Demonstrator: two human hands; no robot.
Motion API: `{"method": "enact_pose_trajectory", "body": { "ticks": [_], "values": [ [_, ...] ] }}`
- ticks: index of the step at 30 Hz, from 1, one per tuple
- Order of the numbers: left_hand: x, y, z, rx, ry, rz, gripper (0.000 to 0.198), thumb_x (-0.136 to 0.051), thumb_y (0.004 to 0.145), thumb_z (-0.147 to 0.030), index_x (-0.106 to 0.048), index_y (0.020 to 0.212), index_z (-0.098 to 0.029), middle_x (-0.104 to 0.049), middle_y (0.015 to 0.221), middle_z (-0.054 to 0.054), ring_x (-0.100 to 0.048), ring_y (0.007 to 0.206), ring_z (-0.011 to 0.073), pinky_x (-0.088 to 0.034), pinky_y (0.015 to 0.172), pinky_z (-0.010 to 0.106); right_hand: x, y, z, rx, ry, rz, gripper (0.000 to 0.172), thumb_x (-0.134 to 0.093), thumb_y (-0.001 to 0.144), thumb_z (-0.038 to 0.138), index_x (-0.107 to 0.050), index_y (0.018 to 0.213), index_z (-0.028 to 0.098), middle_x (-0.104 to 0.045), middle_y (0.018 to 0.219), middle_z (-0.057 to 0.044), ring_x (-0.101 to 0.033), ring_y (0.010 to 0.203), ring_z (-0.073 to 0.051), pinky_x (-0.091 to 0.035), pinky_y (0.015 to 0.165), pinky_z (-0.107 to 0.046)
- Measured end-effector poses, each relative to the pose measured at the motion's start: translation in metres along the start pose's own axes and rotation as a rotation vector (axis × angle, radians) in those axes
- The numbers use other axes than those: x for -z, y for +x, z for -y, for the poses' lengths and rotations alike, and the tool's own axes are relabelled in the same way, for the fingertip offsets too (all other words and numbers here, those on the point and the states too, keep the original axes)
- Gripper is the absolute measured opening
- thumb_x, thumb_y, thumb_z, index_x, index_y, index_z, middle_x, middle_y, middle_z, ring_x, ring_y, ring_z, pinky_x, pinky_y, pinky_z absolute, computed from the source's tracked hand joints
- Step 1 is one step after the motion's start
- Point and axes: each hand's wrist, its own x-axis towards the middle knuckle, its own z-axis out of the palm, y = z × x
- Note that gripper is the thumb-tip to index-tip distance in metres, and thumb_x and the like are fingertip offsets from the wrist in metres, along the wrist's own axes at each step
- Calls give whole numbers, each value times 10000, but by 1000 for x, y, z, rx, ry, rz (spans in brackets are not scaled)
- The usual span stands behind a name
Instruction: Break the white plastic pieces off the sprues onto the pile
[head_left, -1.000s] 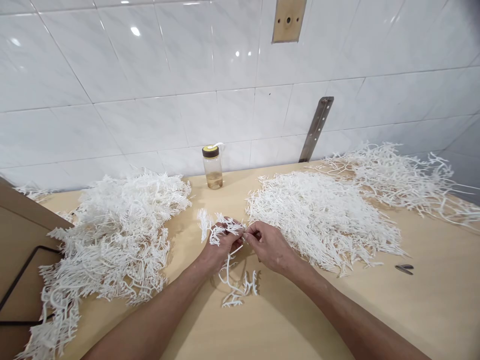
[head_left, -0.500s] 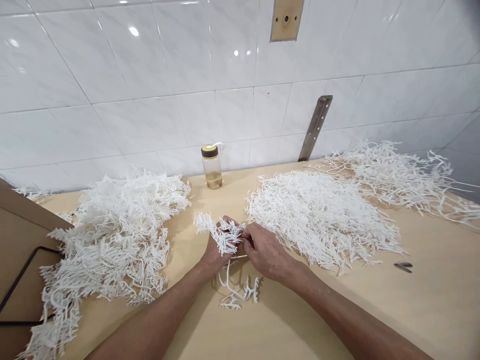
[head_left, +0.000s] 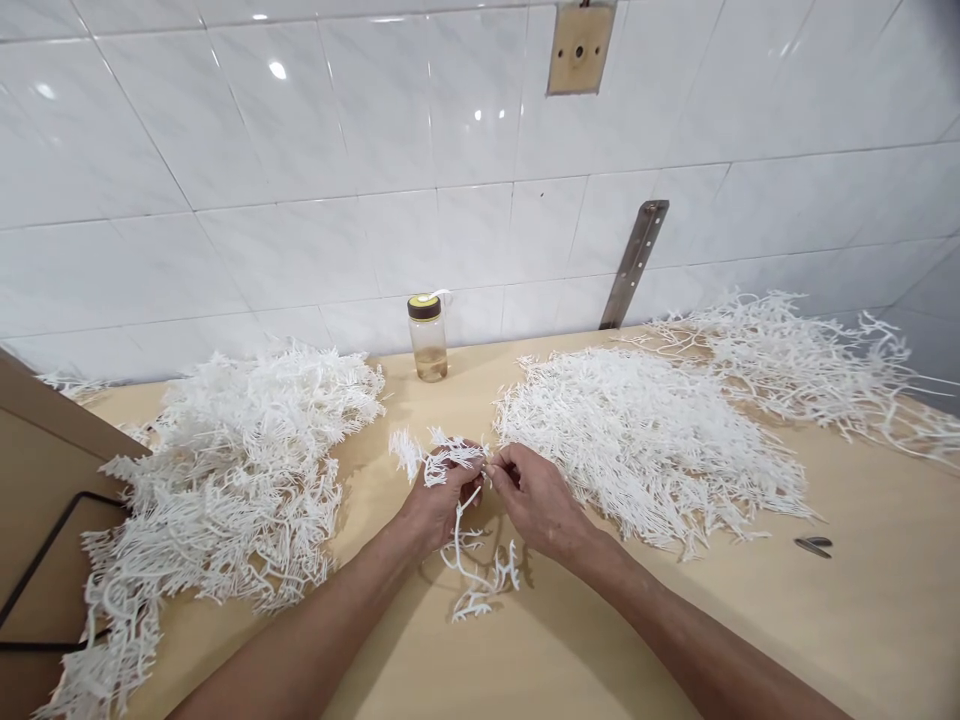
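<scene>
My left hand [head_left: 435,512] is closed around a white branching plastic sprig [head_left: 448,458], its feathery tips sticking out above the thumb and to the left. Below that hand hangs a bare, curved white stem [head_left: 471,578] with short forked ends; where it joins is hidden by the fingers. Close beside, my right hand [head_left: 541,505] pinches thumb and forefinger together at small white tips at the sprig's right end. The fingertips of both hands nearly meet, a little above the wooden table [head_left: 585,650].
A large heap of white sprigs [head_left: 247,470] lies left, another [head_left: 645,440] right, with barer branches [head_left: 817,360] behind it. A bottle [head_left: 430,345] stands near the tiled wall. Small snips [head_left: 814,546] lie at right. A brown box-like panel [head_left: 52,480] borders the left side.
My left hand has turned, so the sprig's tips lie flatter and the hanging stem shows more. The right hand stays pinched beside it. The camera view has shifted slightly.
</scene>
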Motion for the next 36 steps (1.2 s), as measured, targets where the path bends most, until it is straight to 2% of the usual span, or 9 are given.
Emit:
{"method": "enact_pose_trajectory", "body": {
  "ticks": [3,7,11,16,26,32,36],
  "values": [
    [-2,-1,-1,78,0,-22,302,-850,602,-295,-592,650,-147,-564,517,-21,-470,434,83,-356,445,222,-1,0,0,8,42,-2,203,-475,932,309,-559,780,203,-613,725,-19,-507,636,-161,-375,579,-288],
    [-2,-1,-2,134,-34,17,347,-869,588,-323,-572,577,-143,-561,504,-10,-479,444,77,-367,458,215,2,1,-2,30,93,-22,203,-488,934,323,-561,786,204,-618,721,-16,-523,641,-159,-394,589,-287],
    [-3,0,-3,127,-64,60,407,-904,520,-352,-560,591,-145,-567,524,-19,-499,455,71,-372,470,198,7,1,-1,68,101,-27,181,-488,941,309,-550,807,204,-609,738,-16,-515,642,-155,-394,582,-283],
    [-1,-1,-5,81,41,111,373,-861,593,-387,-588,634,-136,-557,511,-14,-478,437,72,-342,449,205,11,1,0,148,40,-39,182,-478,947,304,-555,822,196,-607,788,-35,-528,697,-164,-406,623,-292],
    [1,-3,-8,56,100,141,364,-836,627,-399,-595,580,-130,-580,534,15,-516,469,91,-381,473,219,17,3,0,137,12,-12,187,-476,942,296,-571,817,194,-622,786,-38,-543,698,-164,-416,625,-296],
    [3,-4,-10,219,58,240,379,-807,658,-451,-603,644,-132,-499,470,-20,-368,356,45,-190,367,188,19,3,1,93,49,-17,171,-500,932,310,-587,834,200,-636,773,-25,-544,671,-157,-412,591,-288],
    [0,-5,-9,199,44,210,387,-843,598,-433,-613,634,-124,-502,488,-18,-369,388,44,-197,368,181,19,4,0,70,49,3,166,-508,928,302,-611,854,194,-662,824,-35,-575,723,-166,-432,625,-295]
  ]
}}
